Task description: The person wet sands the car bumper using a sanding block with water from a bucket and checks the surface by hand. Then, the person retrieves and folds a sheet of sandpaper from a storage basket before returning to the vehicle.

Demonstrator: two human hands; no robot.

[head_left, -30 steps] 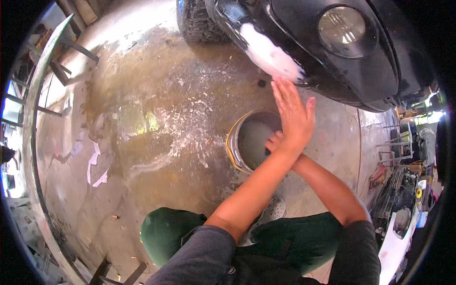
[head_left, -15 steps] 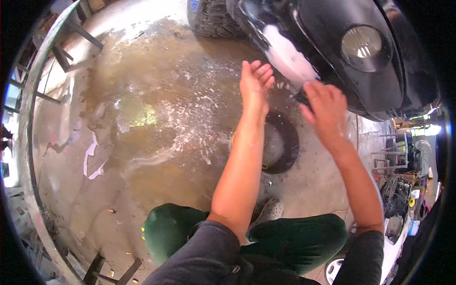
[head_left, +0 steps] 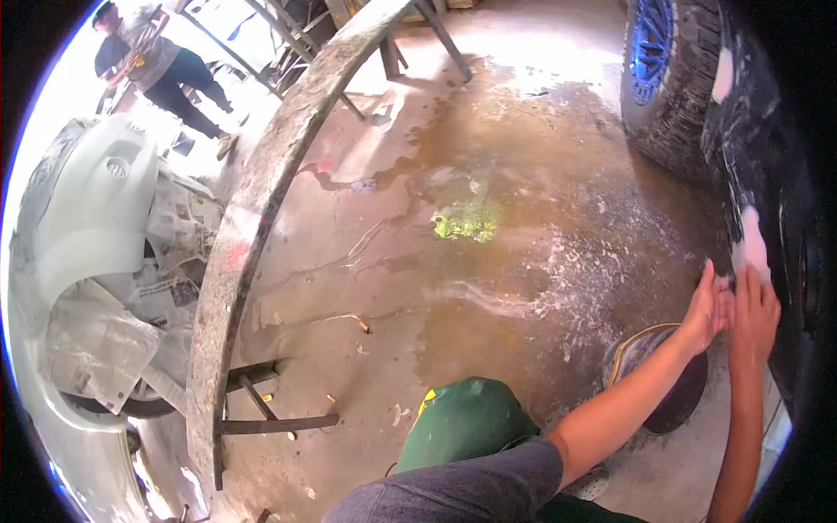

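My left hand is open beside my right hand, its thumb up and its fingers bent towards the right; nothing shows in it. My right hand has its fingers bent together at the lower end of a pale pink patch on the black car bumper. Whatever is under those fingers is hidden. Below both hands stands a bucket with a yellow handle, partly covered by my left forearm.
A tyre with a blue rim stands at the upper right. A long worn bench crosses the left side. Beyond it are a pale car part, papers and a person standing. The concrete floor looks wet in places.
The view has swung left, so car and bucket appear farther right. My hands, crossed at first and then apart, are now close together near the patch.
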